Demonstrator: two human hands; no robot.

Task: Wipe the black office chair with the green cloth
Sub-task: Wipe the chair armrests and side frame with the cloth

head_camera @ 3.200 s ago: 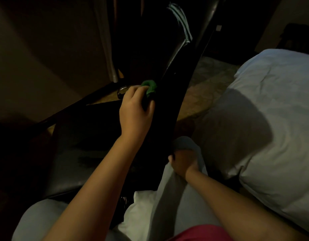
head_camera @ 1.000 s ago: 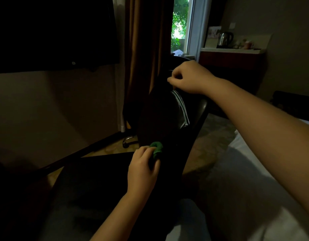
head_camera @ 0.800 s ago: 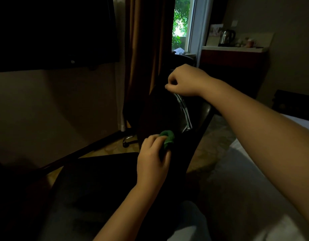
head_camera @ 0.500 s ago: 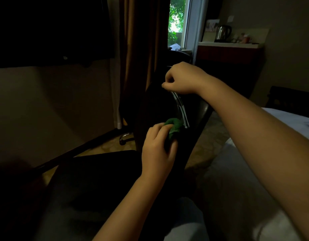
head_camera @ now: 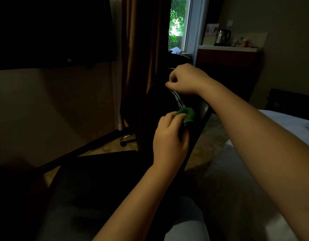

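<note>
In a dim room, a person's left grip closes around the bunched green cloth, pressing it against the backrest edge of the black office chair, while the right grip, fingers curled, pinches the backrest's top, apparently steadying it for wiping.

The left forearm reaches forward from below, bare; the left hand shows its back, fingers curled over the green cloth; the right arm stretches in from the right, wrist bent; the right hand sits higher and farther off, fingers curled, thumb and forefinger pinching striped fabric.
</note>
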